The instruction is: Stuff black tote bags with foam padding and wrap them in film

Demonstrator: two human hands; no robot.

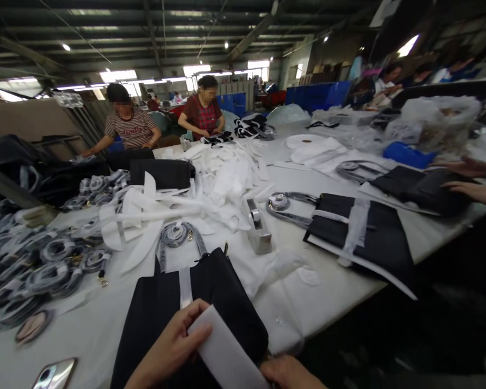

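A black handbag [227, 292] lies flat on the table in front of me, its wrapped handles pointing away and a coiled wrapped strap [176, 233] between them. Over the bag, my left hand [178, 337] pinches the upper end of a white foam strip [227, 346] between thumb and fingers. My right hand [289, 373] is at the strip's lower end, near the bag's right corner; its fingers are closed around that end, partly cut off by the frame. White wrapping [185, 286] crosses the bag's upper part, just beyond my left hand.
A tape dispenser [260, 232] stands beyond the bag. Coiled wrapped straps [56, 251] pile up on the left, near a phone [55, 374]. White foam pieces [227, 173] cover the middle. Another black bag [360, 227] lies right; a co-worker's hands [476, 181] reach in there.
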